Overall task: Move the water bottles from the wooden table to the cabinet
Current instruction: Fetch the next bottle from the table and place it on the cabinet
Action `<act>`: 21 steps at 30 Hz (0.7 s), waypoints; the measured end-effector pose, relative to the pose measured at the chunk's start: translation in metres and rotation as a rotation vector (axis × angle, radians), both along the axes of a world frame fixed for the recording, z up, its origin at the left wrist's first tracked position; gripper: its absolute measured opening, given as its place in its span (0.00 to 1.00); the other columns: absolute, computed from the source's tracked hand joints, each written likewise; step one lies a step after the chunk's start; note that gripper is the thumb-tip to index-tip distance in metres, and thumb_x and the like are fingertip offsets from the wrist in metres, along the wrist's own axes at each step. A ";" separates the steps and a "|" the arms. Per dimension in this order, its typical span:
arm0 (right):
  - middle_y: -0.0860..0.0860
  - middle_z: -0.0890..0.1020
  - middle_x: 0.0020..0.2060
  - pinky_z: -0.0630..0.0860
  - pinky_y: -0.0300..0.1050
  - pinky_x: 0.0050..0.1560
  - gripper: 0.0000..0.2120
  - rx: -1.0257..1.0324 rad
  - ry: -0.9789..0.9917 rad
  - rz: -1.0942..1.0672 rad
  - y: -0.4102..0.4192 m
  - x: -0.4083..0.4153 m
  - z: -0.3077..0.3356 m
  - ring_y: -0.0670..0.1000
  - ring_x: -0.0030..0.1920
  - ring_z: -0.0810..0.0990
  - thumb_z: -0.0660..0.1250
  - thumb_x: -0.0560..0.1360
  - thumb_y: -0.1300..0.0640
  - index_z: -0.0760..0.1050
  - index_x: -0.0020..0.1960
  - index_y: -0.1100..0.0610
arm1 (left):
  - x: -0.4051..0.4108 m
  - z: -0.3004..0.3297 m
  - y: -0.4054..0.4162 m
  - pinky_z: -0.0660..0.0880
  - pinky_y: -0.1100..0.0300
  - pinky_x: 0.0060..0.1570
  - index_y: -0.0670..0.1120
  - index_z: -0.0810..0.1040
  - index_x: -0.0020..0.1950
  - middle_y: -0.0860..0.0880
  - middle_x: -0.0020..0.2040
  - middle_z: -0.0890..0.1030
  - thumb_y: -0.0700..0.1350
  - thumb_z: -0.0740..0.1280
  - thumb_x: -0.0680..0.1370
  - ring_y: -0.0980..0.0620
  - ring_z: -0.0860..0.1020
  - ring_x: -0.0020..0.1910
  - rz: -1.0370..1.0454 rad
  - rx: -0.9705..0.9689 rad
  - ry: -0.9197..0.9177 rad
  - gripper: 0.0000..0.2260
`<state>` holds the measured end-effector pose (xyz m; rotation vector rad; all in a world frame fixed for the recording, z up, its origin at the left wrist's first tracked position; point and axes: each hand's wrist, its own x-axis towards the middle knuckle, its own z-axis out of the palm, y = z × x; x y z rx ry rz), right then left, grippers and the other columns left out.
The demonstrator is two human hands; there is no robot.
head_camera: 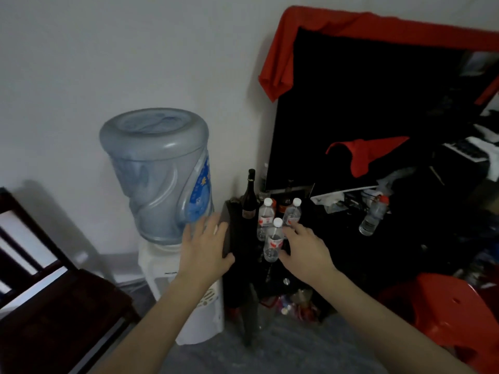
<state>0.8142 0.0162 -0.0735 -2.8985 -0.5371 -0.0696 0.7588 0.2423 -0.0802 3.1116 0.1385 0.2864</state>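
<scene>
With both the left hand (205, 244) and right hand (305, 247) spread wide and empty, the nearest water bottle (273, 240), just left of the right hand, should be released upright on the cabinet (229, 230).

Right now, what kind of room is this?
Likely a cluttered living room in a home: a water dispenser with its jug stands against the wall, a dark cabinet carries small water bottles and a wine bottle, and a red plastic stool stands nearby.
</scene>
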 end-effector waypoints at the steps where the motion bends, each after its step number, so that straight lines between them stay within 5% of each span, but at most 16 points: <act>1: 0.50 0.66 0.73 0.71 0.54 0.65 0.26 -0.003 -0.017 0.026 0.007 -0.006 0.005 0.56 0.70 0.67 0.64 0.75 0.47 0.65 0.72 0.51 | -0.009 0.005 0.004 0.58 0.42 0.75 0.51 0.67 0.76 0.48 0.81 0.61 0.61 0.68 0.74 0.44 0.60 0.79 0.026 0.006 -0.002 0.33; 9: 0.53 0.62 0.77 0.66 0.54 0.70 0.33 -0.021 -0.017 0.327 0.087 -0.035 0.036 0.56 0.75 0.61 0.64 0.73 0.44 0.62 0.76 0.51 | -0.098 0.021 0.045 0.55 0.42 0.76 0.53 0.61 0.79 0.48 0.84 0.54 0.64 0.65 0.76 0.44 0.56 0.81 0.327 0.000 -0.002 0.35; 21: 0.54 0.60 0.77 0.65 0.52 0.69 0.35 -0.015 0.054 1.112 0.229 -0.180 0.029 0.57 0.74 0.61 0.65 0.73 0.46 0.59 0.77 0.52 | -0.328 0.044 0.038 0.61 0.46 0.74 0.51 0.68 0.75 0.48 0.81 0.63 0.60 0.68 0.74 0.45 0.64 0.77 1.059 -0.064 -0.068 0.31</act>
